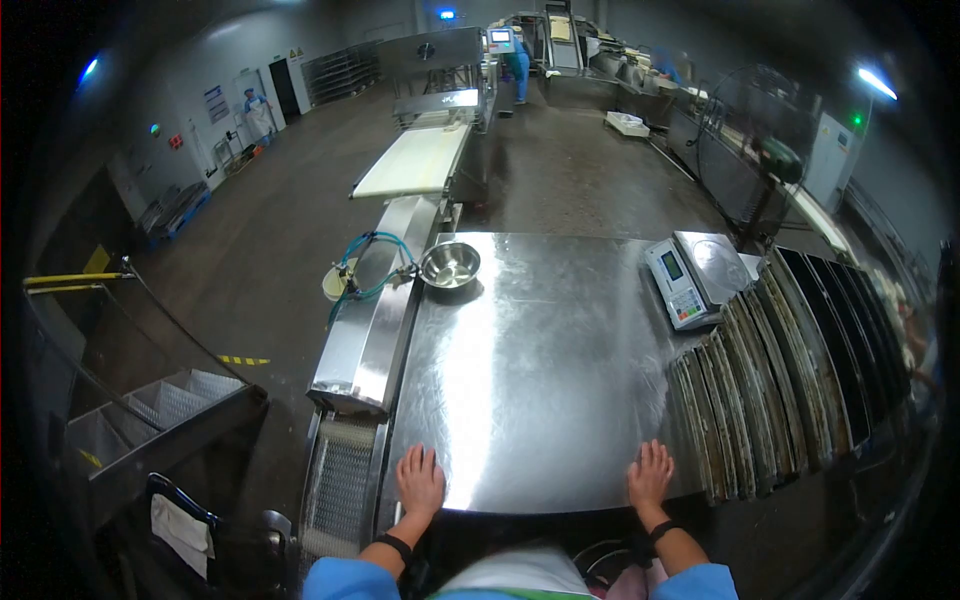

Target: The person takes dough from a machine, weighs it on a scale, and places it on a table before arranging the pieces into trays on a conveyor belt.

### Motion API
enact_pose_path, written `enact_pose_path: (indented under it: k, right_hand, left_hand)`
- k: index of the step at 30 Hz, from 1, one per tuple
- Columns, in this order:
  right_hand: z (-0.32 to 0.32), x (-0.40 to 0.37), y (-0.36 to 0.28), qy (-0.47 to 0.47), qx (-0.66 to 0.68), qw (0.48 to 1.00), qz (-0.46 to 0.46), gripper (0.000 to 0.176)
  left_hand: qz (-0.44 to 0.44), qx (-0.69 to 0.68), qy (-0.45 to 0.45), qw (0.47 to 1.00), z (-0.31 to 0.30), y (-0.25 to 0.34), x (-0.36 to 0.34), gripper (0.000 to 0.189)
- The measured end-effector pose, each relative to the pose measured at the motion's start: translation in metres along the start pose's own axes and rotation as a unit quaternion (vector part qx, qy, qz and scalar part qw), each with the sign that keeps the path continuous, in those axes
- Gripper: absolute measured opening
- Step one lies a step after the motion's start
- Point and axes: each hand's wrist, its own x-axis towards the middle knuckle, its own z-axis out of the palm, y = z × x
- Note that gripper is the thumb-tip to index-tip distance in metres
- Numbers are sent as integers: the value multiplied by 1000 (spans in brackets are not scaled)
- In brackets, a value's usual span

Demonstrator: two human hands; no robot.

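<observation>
My left hand (420,480) lies flat on the near left edge of a steel table (560,370), fingers apart and holding nothing. At the table's near right edge, my right hand (650,474) also rests flat with its fingers spread, close to a stack of upright metal trays (750,400). A round steel bowl (451,266) stands at the far left corner of the table. The digital scale (690,275) sits at the far right, just beyond the trays.
Left of the table runs a conveyor with a steel cover (370,310) and a white belt (420,160). A blue hose (375,240) loops over the cover. Two people (258,112) (520,70) stand far off. A divided bin (160,410) is at the lower left.
</observation>
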Motion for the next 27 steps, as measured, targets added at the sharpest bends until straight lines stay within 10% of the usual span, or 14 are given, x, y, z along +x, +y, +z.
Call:
enact_pose_path:
  k: [27]
  right_hand:
    - [0, 0, 0, -26, -9, 1000, 6, 50]
  left_hand:
    - [-10, 7, -38, 999, -2, -1, 1, 39]
